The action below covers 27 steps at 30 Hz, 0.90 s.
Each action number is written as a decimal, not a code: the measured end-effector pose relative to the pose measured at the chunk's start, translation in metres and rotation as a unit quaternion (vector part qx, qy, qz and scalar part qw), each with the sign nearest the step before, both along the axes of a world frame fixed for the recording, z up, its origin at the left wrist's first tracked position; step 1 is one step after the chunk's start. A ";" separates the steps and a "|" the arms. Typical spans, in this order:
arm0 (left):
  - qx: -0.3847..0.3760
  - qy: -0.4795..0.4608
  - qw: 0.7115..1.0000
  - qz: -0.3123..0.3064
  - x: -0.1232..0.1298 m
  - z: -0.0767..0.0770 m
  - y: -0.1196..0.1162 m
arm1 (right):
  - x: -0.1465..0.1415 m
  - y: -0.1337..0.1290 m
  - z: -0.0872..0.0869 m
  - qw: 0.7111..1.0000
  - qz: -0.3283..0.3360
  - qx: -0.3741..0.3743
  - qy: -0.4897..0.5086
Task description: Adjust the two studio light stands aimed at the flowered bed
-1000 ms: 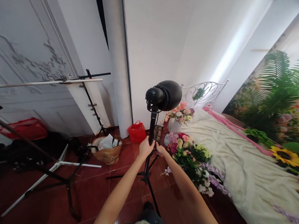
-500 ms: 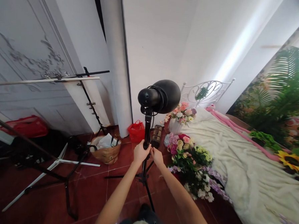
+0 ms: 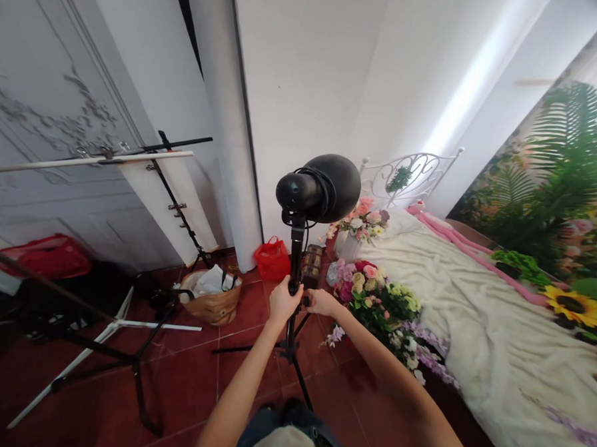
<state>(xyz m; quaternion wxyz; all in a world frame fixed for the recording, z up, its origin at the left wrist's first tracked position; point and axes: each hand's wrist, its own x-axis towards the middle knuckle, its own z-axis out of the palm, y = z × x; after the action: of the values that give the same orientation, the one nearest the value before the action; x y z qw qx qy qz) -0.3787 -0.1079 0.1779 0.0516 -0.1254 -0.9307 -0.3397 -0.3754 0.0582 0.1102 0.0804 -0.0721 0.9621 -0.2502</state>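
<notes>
Right hand (image 3: 324, 303) turned outward at the stand (image 3: 296, 250) (flowers (image 3: 366, 285) close by).

Right of the stand (image 3: 296, 247), flowers (image 3: 370, 288) obstruct passage.

A glaring white streak slants down the smooth white wall (image 3: 465, 101) at upper right, the brightest spot around. Low on the left, a shapeless black heap (image 3: 96, 287) sinks into shadow, its detail lost. The dark-red tiled floor (image 3: 187, 383) stays dim; soft shading fills the rumpled cream fabric sheet (image 3: 472, 294). Wide-angle distortion tilts the ornate white panel (image 3: 35, 77), and the green palm-leaf backdrop (image 3: 565, 149) looks soft.
</notes>
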 end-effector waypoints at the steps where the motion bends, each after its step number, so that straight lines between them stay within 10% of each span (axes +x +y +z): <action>1: 0.002 0.002 1.000 -0.002 0.000 -0.001 0.000 | 0.003 -0.003 0.000 0.999 -0.008 0.030 0.012; 10: 0.005 0.004 1.000 -0.006 0.000 -0.004 -0.004 | 0.026 -0.027 -0.025 0.991 -0.101 0.062 0.063; 20: 0.000 -0.016 1.000 0.002 0.003 0.002 -0.005 | 0.003 -0.023 -0.013 0.989 -0.076 0.121 0.028; 27: 0.015 -0.015 1.000 -0.002 0.004 0.001 -0.006 | 0.038 -0.050 -0.059 0.976 -0.101 0.030 0.188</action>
<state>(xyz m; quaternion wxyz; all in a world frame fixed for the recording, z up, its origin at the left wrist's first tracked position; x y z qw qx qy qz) -0.3744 -0.1141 0.1791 0.0384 -0.1213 -0.9260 -0.3555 -0.3372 0.0083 0.0508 -0.1258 -0.0179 0.9695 -0.2097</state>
